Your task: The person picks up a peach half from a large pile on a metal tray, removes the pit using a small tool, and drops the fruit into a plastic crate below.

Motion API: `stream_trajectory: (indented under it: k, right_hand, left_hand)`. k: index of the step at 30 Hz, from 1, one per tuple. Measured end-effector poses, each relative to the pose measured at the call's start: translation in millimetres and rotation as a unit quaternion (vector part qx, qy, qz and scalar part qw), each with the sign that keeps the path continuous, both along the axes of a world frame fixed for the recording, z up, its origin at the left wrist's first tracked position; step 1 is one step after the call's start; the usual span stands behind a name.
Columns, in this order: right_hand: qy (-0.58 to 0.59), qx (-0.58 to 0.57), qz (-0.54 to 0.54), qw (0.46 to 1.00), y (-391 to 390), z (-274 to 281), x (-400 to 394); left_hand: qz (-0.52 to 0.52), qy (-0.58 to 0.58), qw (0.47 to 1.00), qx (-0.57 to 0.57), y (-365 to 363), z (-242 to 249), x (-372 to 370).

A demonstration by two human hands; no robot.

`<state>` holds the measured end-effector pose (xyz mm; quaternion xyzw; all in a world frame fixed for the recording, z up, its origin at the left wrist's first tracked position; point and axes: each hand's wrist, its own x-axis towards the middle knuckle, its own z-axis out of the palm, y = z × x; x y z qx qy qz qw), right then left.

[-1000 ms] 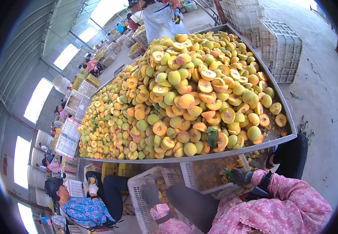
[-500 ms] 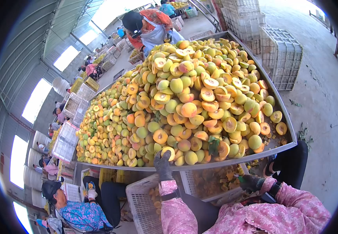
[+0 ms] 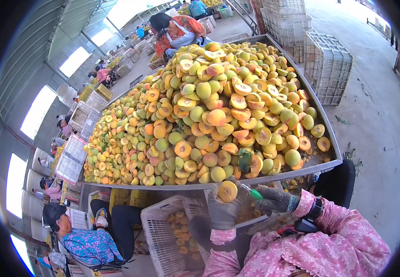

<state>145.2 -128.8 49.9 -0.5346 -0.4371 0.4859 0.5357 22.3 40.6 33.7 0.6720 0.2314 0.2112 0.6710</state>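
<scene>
My left hand [image 3: 222, 210], in a dark grey glove, holds a halved yellow fruit [image 3: 228, 191] with its cut face and brown centre turned up. Close on its right, my gloved right hand [image 3: 276, 199] is closed round a small tool with a green handle [image 3: 256, 194], and its thin metal tip points toward the fruit half. Both hands are just below the near rim of a metal table [image 3: 283, 175], which bears a large heap of whole and halved fruit [image 3: 200, 120].
A white crate [image 3: 156, 226] with fruit halves stands below my left hand. A co-worker in blue [image 3: 89, 244] sits at the lower left; another in orange [image 3: 177, 31] leans over the table's far side. Stacked crates [image 3: 329, 67] stand at the right.
My left hand has moved from the heap's edge down and right with a fruit half. My right hand has come left and up, bringing the green-handled tool beside it.
</scene>
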Motion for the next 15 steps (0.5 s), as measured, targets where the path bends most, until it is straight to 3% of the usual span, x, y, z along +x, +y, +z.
stream_trajectory:
  k: [1,2,5,7,8,9,10,11,13,15]
  right_hand:
    - [-0.006,0.024,-0.01,1.0,-1,-1,-1]
    - [-0.007,0.022,-0.012,1.0,-3,-2,-1]
    - [-0.043,0.015,-0.013,0.999,-8,-10,0]
    - [0.168,-0.021,0.011,0.985,-11,-20,-2]
    - [0.169,-0.021,0.01,0.985,-13,-33,-3]
    - [-0.027,0.032,-0.011,0.999,-12,-48,-3]
    - [-0.223,0.084,-0.032,0.971,-13,-60,-2]
    - [-0.222,0.082,-0.033,0.971,-13,-52,-3]
    - [-0.333,0.044,-0.047,0.941,-10,-25,-5]
    - [-0.333,0.028,-0.03,0.942,-10,-17,-5]
  left_hand:
    - [-0.022,-0.127,0.933,-0.336,-9,13,2]
    - [-0.042,-0.235,0.74,-0.628,-16,20,4]
    - [-0.039,-0.232,0.757,-0.61,-25,18,4]
    - [-0.033,-0.23,0.764,-0.602,-30,15,4]
    - [-0.041,-0.172,0.877,-0.448,-31,8,2]
    - [-0.049,-0.107,0.954,-0.275,-33,1,1]
    - [-0.05,-0.106,0.954,-0.276,-32,-10,0]
    - [-0.05,-0.13,0.937,-0.321,-31,-22,-1]
    - [-0.05,-0.152,0.916,-0.367,-34,-24,1]
    - [0.017,-0.175,0.776,-0.606,-41,-7,6]
